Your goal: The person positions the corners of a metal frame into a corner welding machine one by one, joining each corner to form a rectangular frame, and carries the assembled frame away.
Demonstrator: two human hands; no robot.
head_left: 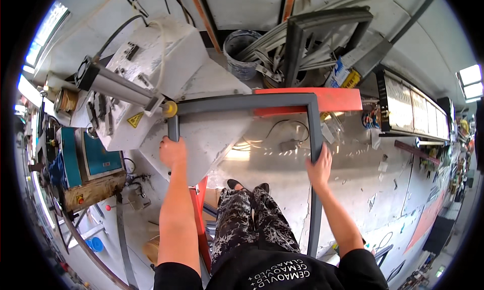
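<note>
A dark grey window frame lies across a white machine in front of me. Its far left corner sits under the yellow round pad of a pneumatic cylinder; I cannot tell whether the pad touches it. My left hand is closed around the frame's left bar, just below that corner. On the long right bar, my right hand grips with the thumb on the inner side and the fingers along the outer side. Part of the left bar is hidden by my left hand and forearm.
A red support beam runs under the frame's far right corner. Behind it stand a bucket of profile offcuts and another dark frame. A teal box stands at left. A cable lies on the floor.
</note>
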